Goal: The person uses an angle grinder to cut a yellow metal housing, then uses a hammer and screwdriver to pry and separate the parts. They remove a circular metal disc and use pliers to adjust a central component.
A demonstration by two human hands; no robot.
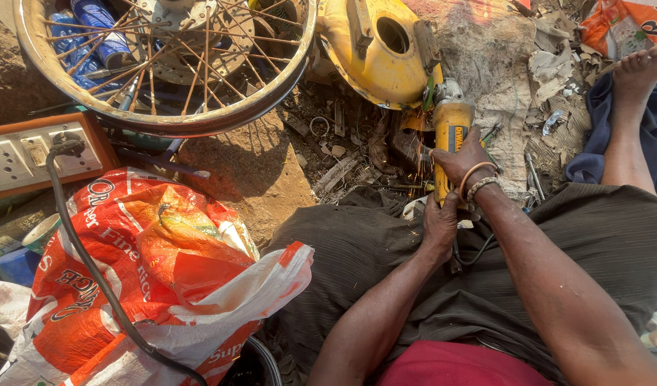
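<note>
Yellow angle grinder (450,132) — both hands wrapped tight around it, right (463,159) forward, left (440,225) behind — against the yellow metal housing (375,50).

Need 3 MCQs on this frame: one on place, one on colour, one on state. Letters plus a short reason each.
1. Where is the spoked wheel?
A. top left of the view
B. bottom right
C. on the person's lap

2. What colour is the angle grinder body?
A. blue
B. yellow
C. green

3. What state is the grinder in?
A. lying unheld on the ground
B. held in both hands, sparks at its head
C. packed inside the sack

Answers:
1 A: the wheel's rim and spokes fill the upper left corner, above the socket board.
2 B: its body is yellow, like the metal housing it meets.
3 B: the right hand grips the body, the left hand the rear end, and sparks show beside the head.
</note>
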